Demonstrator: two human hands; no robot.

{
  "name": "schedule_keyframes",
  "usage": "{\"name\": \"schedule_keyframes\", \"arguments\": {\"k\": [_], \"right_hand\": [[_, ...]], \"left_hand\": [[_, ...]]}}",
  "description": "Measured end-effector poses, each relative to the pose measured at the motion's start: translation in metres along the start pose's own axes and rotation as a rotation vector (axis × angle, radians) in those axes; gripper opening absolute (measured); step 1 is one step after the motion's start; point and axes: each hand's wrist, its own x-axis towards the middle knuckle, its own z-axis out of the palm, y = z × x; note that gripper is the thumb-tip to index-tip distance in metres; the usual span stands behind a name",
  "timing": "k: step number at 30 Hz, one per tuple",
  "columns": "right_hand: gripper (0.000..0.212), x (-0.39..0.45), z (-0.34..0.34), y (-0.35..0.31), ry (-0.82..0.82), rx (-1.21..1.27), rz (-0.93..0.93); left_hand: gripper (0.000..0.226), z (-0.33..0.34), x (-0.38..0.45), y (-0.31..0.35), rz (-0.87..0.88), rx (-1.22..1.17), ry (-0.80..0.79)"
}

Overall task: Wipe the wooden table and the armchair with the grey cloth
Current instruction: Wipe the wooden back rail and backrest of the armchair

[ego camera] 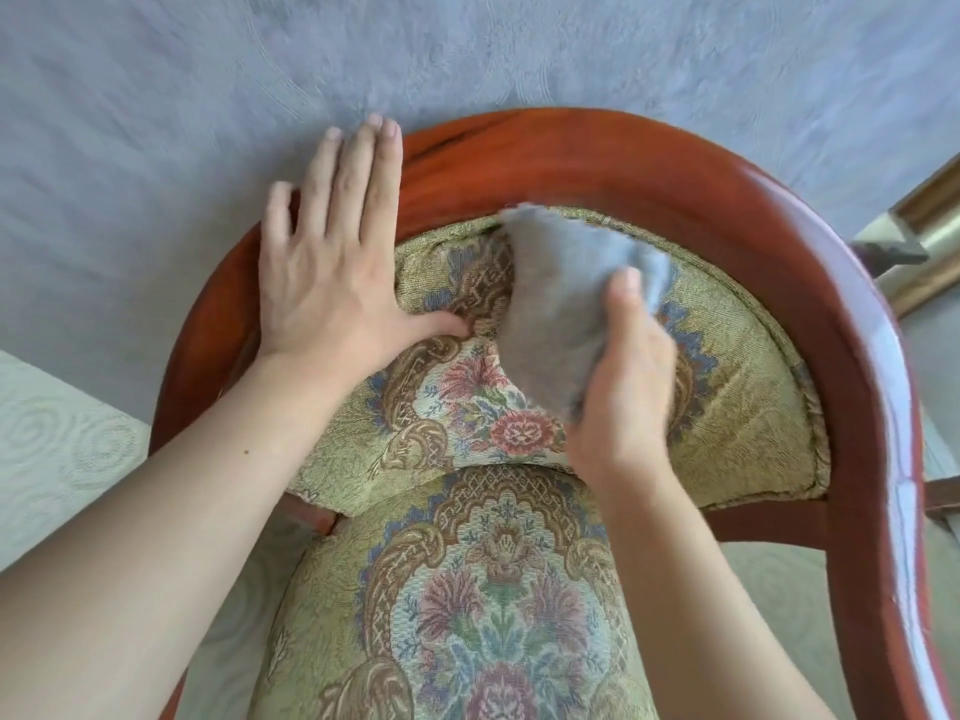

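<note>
Cloth (561, 304) grey, fuzzy, gripped by R hand (618, 387) | L hand (332, 267) flat on glossy curved wood rim of armchair (649, 163)

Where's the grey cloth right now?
In the head view, the grey cloth is just right of centre, gripped by the right hand against the armchair's upholstered backrest, with the left hand lying flat to its left.

Pale swirl-patterned floor (62, 449) under a wooden-framed armchair (649, 163) with floral upholstery, against a grey wall (467, 49).
</note>
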Motion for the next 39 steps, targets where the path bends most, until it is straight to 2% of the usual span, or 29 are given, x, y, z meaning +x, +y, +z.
{"name": "schedule_keyframes", "arguments": {"k": [2, 5, 7, 9, 11, 14, 24, 32, 36, 38, 39], "right_hand": [[0.042, -0.008, -0.011, -0.005, 0.205, 0.054, 0.013], [0.050, -0.013, -0.004, 0.000, 0.331, -0.184, -0.189], [0.042, -0.010, 0.012, 0.009, 0.296, -0.383, -0.274], [0.037, -0.006, 0.030, 0.025, 0.165, -0.536, -0.301], [0.043, 0.000, 0.047, 0.040, 0.096, -0.701, -0.376], [0.048, 0.003, 0.070, 0.055, 0.033, -0.811, -0.458], [0.048, 0.001, 0.084, 0.069, -0.047, -0.796, -0.562], [0.050, -0.014, 0.090, 0.072, -0.192, -0.808, -0.625], [0.045, -0.030, 0.092, 0.074, -0.347, -0.791, -0.701], [0.037, -0.029, 0.087, 0.065, -0.375, -0.703, -0.638], [0.031, -0.028, 0.081, 0.059, -0.373, -0.616, -0.561]], "left_hand": [[0.148, -0.001, -0.014, -0.010, -0.023, 0.035, -0.017], [0.146, 0.001, -0.038, -0.020, -0.058, 0.085, -0.030], [0.145, 0.003, -0.044, -0.023, -0.076, 0.105, -0.022], [0.147, 0.004, -0.044, -0.023, -0.086, 0.121, -0.016], [0.147, 0.007, -0.042, -0.022, -0.078, 0.126, -0.005], [0.139, 0.013, -0.039, -0.019, -0.070, 0.134, 0.024], [0.096, 0.020, -0.039, -0.015, -0.078, 0.193, 0.125], [0.052, 0.019, -0.039, -0.013, -0.080, 0.215, 0.172], [0.051, 0.015, -0.040, -0.014, -0.069, 0.192, 0.124], [0.059, 0.014, -0.041, -0.017, -0.070, 0.111, 0.115], [0.070, 0.012, -0.043, -0.019, -0.076, 0.060, 0.104]]}}
